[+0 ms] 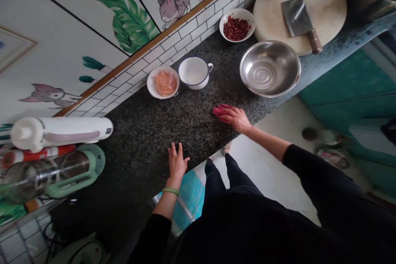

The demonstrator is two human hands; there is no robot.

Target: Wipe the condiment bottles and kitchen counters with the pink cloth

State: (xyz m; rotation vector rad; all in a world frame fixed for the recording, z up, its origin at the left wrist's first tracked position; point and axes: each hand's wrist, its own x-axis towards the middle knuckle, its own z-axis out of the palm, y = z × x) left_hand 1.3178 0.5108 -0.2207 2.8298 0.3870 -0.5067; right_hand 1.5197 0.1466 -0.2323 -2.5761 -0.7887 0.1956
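Observation:
My right hand (236, 119) presses a bunched pink cloth (222, 111) against the dark speckled countertop (148, 128). Part of the cloth is hidden under my fingers. Flat on the counter near its front edge rests my left hand (177, 161), fingers spread and holding nothing. Beyond the hands, against the tiled wall, stand a white bowl of pale orange slices (163, 82) and a white enamel mug (194, 72) with a dark blue rim. A wide stainless steel basin (269, 70) sits to the right of the cloth.
At the back right, a cleaver (297, 18) lies on a round chopping board (332, 4). A bowl of dark red pieces (237, 27) stands beside it. On the left are a white flask (71, 130) and a green-handled glass jug (55, 169). A green-doored cabinet stands at right.

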